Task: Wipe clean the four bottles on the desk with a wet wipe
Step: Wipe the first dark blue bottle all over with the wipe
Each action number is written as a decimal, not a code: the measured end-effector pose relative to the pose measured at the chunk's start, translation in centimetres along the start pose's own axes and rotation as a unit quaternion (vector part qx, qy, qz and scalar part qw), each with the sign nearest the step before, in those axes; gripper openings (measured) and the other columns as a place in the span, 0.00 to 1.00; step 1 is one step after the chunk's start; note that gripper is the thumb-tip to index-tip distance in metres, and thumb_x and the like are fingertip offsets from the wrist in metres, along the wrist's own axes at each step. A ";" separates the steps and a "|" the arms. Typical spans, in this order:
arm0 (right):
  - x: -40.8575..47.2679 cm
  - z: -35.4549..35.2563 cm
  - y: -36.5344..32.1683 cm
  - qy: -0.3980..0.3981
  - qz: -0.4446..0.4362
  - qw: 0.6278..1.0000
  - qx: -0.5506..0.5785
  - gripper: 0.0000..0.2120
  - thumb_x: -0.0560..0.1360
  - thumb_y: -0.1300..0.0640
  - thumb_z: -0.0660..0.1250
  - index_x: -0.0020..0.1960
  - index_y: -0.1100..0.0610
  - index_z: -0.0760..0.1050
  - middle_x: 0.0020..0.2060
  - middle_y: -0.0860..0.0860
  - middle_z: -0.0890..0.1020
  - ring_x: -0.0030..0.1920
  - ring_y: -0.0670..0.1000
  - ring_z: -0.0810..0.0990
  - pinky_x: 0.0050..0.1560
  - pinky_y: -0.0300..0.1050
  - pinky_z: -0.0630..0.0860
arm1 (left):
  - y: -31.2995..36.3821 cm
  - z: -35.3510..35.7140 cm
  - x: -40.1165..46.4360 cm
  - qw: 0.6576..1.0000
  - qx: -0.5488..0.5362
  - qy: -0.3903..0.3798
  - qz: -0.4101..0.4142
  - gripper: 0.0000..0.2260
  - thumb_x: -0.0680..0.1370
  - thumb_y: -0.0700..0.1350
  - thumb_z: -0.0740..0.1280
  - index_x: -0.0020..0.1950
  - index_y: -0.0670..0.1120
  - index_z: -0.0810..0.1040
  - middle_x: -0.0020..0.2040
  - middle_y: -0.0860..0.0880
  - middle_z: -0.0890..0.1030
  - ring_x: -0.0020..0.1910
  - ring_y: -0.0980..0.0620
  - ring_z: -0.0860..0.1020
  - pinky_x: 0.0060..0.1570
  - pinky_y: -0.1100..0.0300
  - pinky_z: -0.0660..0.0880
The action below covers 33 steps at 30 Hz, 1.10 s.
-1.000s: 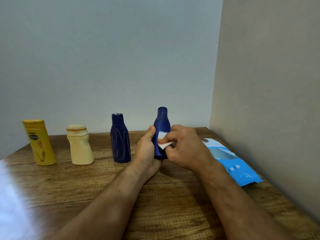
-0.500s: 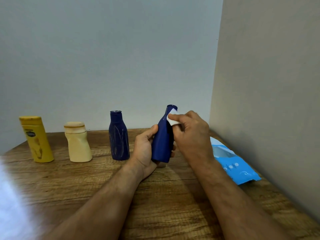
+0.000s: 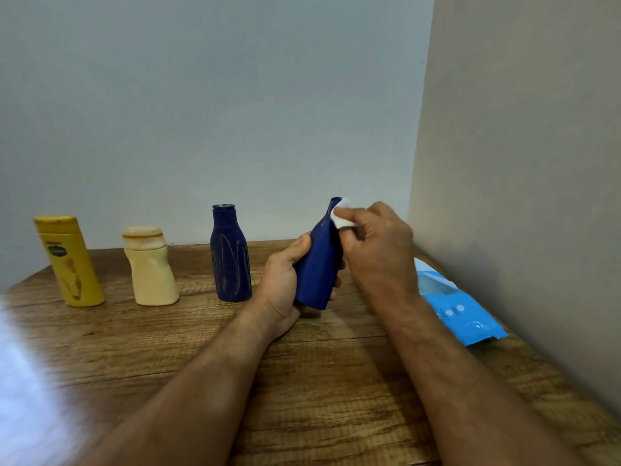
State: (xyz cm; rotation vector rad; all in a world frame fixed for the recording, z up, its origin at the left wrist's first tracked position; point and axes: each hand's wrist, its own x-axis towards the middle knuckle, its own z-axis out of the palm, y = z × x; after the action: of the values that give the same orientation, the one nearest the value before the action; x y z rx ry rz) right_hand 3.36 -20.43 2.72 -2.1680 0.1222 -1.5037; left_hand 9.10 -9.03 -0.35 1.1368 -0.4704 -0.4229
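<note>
My left hand [image 3: 284, 280] grips the lower body of a blue bottle [image 3: 319, 264], which is tilted to the right above the desk. My right hand [image 3: 376, 250] pinches a folded white wet wipe [image 3: 341, 215] against the bottle's neck and top. On the wooden desk [image 3: 302, 381] stand a dark blue bottle [image 3: 230, 253] with pale streaks, a cream bottle [image 3: 151, 267] and a yellow bottle [image 3: 69, 260] at the far left.
A light blue wet wipe pack [image 3: 460, 307] lies on the desk at the right, close to the beige side wall [image 3: 521, 163]. A grey wall [image 3: 201, 112] stands behind the bottles. A bright blurred patch covers the lower left corner.
The blue bottle has been lifted and tilted to the right. My right hand has slid the wipe from the bottle's middle up to its neck and top.
</note>
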 end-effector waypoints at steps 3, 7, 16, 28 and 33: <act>0.1 -0.2 0.2 0.024 0.013 1.000 0.005 0.08 0.76 0.59 0.68 0.53 0.53 0.84 0.37 0.47 0.73 0.36 0.46 0.72 0.38 0.23 0.66 | 0.0 0.1 -0.3 1.000 -0.005 -0.006 -0.003 0.18 0.84 0.53 0.58 0.56 0.41 0.82 0.44 0.39 0.85 0.37 0.42 0.81 0.40 0.50 0.77; -0.4 -0.2 0.9 -0.081 -0.053 0.995 -0.007 0.05 0.71 0.61 0.71 0.45 0.54 0.85 0.32 0.45 0.73 0.32 0.44 0.72 0.34 0.27 0.66 | 0.1 0.2 -0.2 0.998 -0.053 0.016 0.013 0.17 0.84 0.52 0.58 0.52 0.44 0.83 0.42 0.43 0.85 0.37 0.46 0.82 0.40 0.51 0.77; -0.2 -0.1 0.6 -0.093 -0.025 0.995 -0.010 0.09 0.74 0.60 0.69 0.53 0.54 0.84 0.38 0.46 0.76 0.37 0.45 0.74 0.39 0.25 0.67 | 0.1 0.1 -0.2 0.999 -0.037 0.019 0.029 0.16 0.84 0.52 0.58 0.64 0.46 0.79 0.43 0.43 0.85 0.37 0.46 0.81 0.38 0.53 0.77; -1.0 -0.2 0.5 -0.241 -0.057 0.968 0.028 0.07 0.68 0.61 0.72 0.43 0.52 0.86 0.32 0.43 0.78 0.33 0.44 0.77 0.35 0.33 0.71 | -0.1 0.0 0.6 0.993 -0.107 0.054 -0.004 0.18 0.85 0.53 0.58 0.64 0.42 0.78 0.46 0.43 0.86 0.43 0.47 0.84 0.47 0.52 0.81; -0.8 -0.7 0.0 -0.287 -0.084 0.954 0.006 0.05 0.67 0.59 0.71 0.40 0.52 0.85 0.32 0.45 0.81 0.32 0.46 0.78 0.35 0.37 0.73 | -0.4 0.4 1.1 0.993 -0.091 0.080 -0.008 0.19 0.85 0.55 0.58 0.61 0.41 0.78 0.46 0.43 0.86 0.44 0.47 0.84 0.52 0.49 0.81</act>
State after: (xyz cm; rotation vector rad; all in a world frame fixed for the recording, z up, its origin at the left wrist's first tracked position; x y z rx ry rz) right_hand 2.41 -20.41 2.21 -2.5599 -0.2726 -0.8886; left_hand 9.79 -10.09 -0.38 0.9899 -0.2759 -0.3778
